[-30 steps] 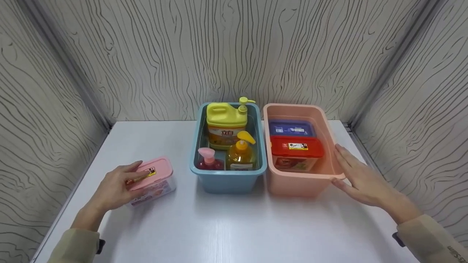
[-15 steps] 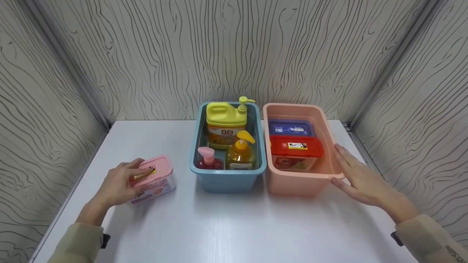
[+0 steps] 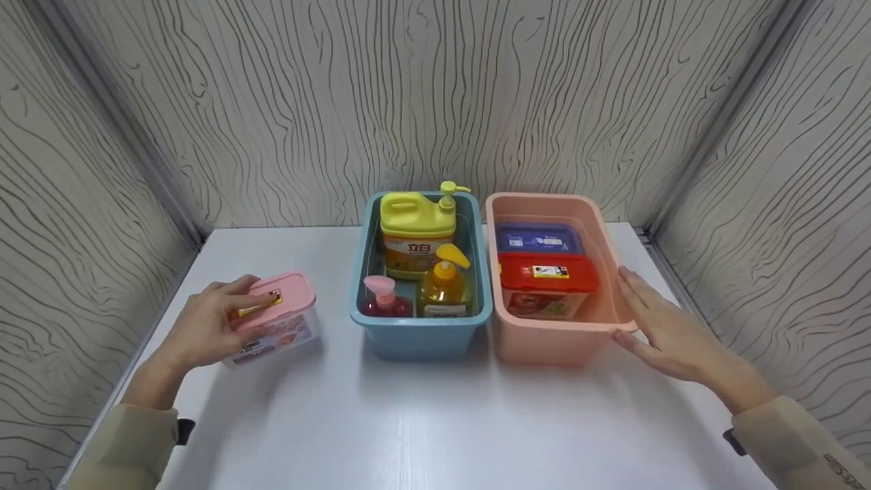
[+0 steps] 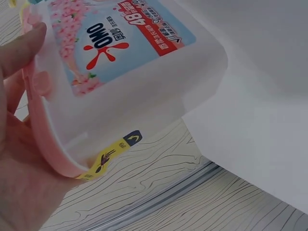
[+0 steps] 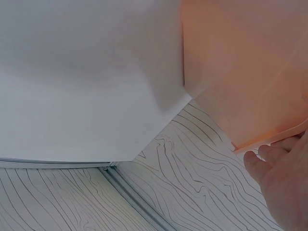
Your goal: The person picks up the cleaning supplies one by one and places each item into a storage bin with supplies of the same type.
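At the left of the head view my left hand [image 3: 207,323] grips a laundry-pod tub [image 3: 279,320] by its pink lid, thumb on the near side and fingers across the top. The clear tub's OMO label [image 4: 115,36] faces the left wrist camera. I cannot tell whether its base touches the table. My right hand [image 3: 670,330] rests with straight fingers against the right front corner of a pink bin [image 3: 558,347]. Inside that bin sit a red-lidded tub [image 3: 550,275] and, behind it, a blue-lidded one [image 3: 537,238].
Left of the pink bin stands a blue bin [image 3: 418,340]. It holds a yellow detergent jug [image 3: 418,235], an amber pump bottle [image 3: 444,289] and a red pump bottle [image 3: 388,303]. Wood-patterned walls [image 3: 408,88] enclose the white table [image 3: 408,422].
My left hand and the pink-lidded tub have shifted slightly up and left in the head view. My right hand has stayed at the pink bin's corner.
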{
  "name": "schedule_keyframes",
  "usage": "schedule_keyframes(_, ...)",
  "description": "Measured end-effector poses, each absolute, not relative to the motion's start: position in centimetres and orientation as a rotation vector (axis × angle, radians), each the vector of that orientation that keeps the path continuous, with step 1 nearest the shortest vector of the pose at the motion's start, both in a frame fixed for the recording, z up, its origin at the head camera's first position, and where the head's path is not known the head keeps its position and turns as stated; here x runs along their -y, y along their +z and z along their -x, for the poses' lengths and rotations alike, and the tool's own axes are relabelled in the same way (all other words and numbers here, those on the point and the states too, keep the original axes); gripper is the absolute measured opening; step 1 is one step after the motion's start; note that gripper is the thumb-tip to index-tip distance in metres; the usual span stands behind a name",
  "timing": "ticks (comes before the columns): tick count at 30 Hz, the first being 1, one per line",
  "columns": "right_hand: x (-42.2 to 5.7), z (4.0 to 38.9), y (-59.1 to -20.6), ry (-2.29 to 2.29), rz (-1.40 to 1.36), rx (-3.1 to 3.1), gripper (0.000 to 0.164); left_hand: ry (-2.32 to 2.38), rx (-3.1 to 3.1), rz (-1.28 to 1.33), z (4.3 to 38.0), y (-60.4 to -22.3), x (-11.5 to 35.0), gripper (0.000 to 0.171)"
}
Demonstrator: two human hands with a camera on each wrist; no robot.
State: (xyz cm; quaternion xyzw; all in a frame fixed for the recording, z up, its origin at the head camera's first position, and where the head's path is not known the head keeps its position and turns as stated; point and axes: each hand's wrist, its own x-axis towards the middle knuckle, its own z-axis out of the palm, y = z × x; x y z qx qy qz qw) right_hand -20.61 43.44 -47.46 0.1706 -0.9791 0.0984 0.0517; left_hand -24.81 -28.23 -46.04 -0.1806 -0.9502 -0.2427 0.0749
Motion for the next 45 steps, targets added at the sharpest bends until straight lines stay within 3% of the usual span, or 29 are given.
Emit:
schedule_keyframes(21,-43.4,20.9,-47.7,0.34,-0.545,2.949,0.098,-0.674,2.745,0.635,25.7,-36.4,26.3,0.05)
schedule_keyframes(45,-43.5,20.9,-47.4,0.278,-0.541,2.977,0.098,-0.738,2.678,0.826,27.7,-28.7,18.1,0.049)
